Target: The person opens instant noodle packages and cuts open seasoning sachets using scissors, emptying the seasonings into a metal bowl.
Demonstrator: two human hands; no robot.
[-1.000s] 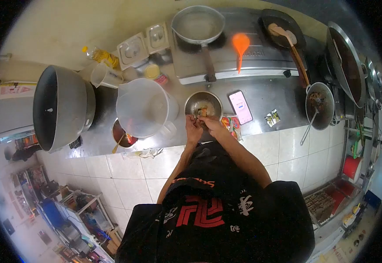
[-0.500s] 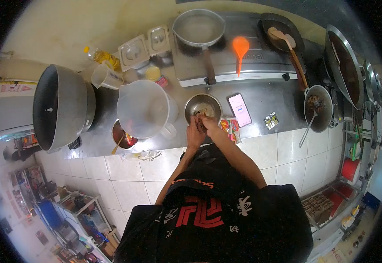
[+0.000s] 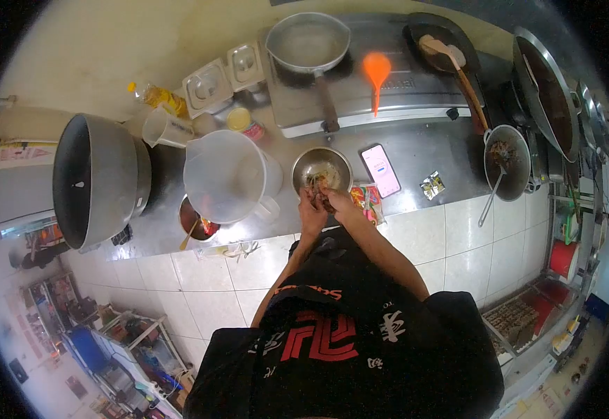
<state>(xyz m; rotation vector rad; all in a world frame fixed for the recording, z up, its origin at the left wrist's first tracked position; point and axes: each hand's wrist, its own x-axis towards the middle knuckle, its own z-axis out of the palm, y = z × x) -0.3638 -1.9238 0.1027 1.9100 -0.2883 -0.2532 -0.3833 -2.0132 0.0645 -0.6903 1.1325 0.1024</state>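
Where fingers [image 3: 335, 197] meet, the bowl [image 3: 310, 160] lies beneath.

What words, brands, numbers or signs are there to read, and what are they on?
"S": starts the orange word on the black shirt; the rest is unclear.
White characters on the shirt: too blurred.
Red emblem there: a sign without readable letters.
Stove: lettering too blurred.
Phone screen: too small.
Red packet, small packet and tin: too blurred.
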